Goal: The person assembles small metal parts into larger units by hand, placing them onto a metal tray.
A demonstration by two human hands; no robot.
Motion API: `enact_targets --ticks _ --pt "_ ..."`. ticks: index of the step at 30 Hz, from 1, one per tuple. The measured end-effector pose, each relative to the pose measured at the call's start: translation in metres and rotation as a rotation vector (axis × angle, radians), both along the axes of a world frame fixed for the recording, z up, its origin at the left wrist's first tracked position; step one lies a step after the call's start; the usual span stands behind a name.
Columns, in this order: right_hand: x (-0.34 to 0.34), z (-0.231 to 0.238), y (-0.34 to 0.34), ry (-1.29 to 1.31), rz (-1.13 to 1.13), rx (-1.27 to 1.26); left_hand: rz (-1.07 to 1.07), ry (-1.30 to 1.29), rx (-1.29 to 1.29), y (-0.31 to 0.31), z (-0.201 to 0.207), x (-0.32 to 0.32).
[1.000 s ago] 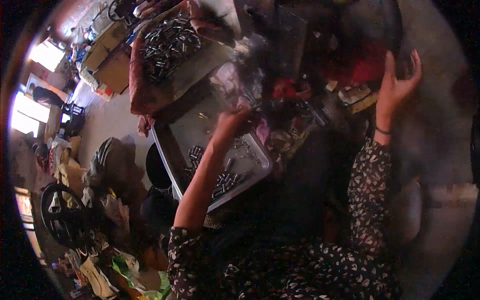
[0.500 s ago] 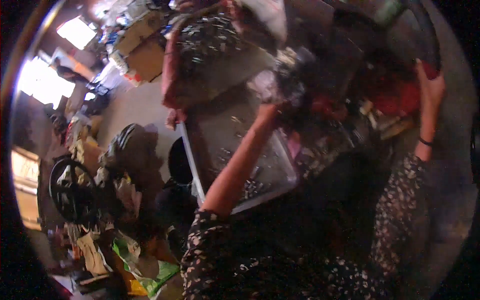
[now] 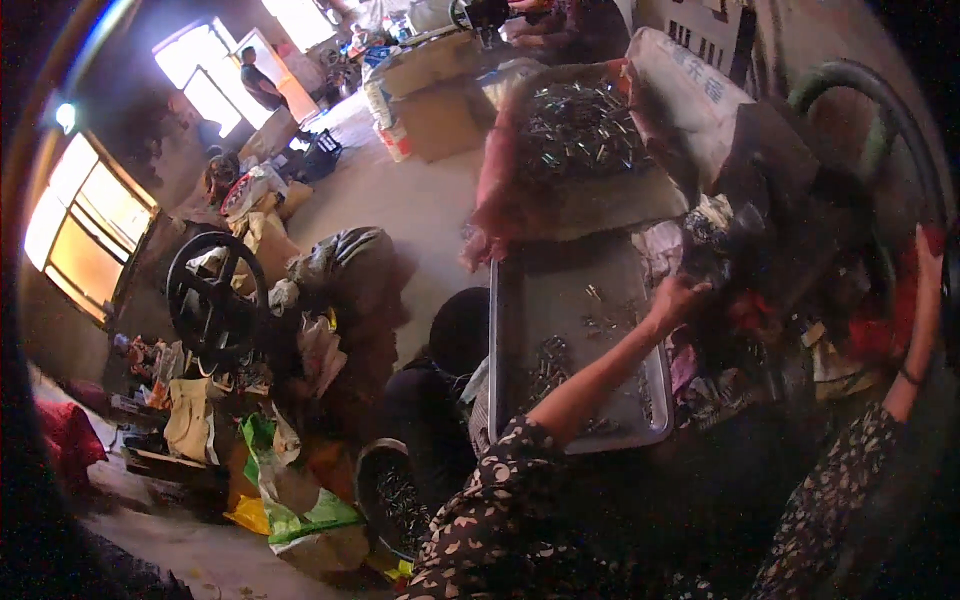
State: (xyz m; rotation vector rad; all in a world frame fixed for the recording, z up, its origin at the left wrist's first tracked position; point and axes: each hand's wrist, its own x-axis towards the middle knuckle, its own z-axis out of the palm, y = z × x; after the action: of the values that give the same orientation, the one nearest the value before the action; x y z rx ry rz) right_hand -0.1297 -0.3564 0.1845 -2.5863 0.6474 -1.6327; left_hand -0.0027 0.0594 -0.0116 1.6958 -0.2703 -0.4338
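Note:
My left hand (image 3: pixel 680 300) reaches over a grey metal tray (image 3: pixel 660 428) to a dark machine part (image 3: pixel 712 258) wrapped with pale rags. Its fingers are closed there, and what they pinch is too small to make out. Far to the right, my right hand (image 3: pixel 929 245) is closed on the rim of a large black wheel (image 3: pixel 885 85). Small shiny metal pieces (image 3: pixel 550 368) lie scattered in the tray. Beyond it, a cloth-edged bin (image 3: pixel 500 160) holds a heap of small metal tubes (image 3: pixel 580 125).
A basin (image 3: pixel 362 470) of small metal parts stands low by my left side. Another black handwheel (image 3: pixel 215 298), a green-and-white sack (image 3: pixel 310 515) and a covered heap (image 3: pixel 345 265) are to the left. Cardboard boxes (image 3: pixel 435 120) stand farther back; a person (image 3: pixel 262 85) is near the bright windows.
The view has swung left, so the scene sits farther right in the picture. My left hand stays by the rag-wrapped part, and my right hand stays on the wheel rim.

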Motion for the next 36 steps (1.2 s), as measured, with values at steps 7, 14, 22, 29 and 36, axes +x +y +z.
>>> enact_targets --ticks 7,14,22,29,36 --pt "-0.01 -0.075 0.091 -0.296 -0.012 -0.015 0.301 -0.415 -0.316 -0.003 -0.016 0.003" --pt "-0.028 -0.079 0.183 0.051 0.4 0.053 0.142 0.211 -0.254 0.019 -0.003 0.012" --pt "-0.009 -0.158 0.4 0.732 1.152 -0.036 0.228 0.623 -0.933 0.149 0.004 -0.036" --pt "-0.006 -0.241 0.417 0.512 1.249 -0.132 0.28 0.611 -0.706 0.189 0.002 -0.076" --pt "0.039 -0.152 0.434 0.505 1.366 0.424 0.188 0.513 -0.539 0.183 0.009 -0.089"
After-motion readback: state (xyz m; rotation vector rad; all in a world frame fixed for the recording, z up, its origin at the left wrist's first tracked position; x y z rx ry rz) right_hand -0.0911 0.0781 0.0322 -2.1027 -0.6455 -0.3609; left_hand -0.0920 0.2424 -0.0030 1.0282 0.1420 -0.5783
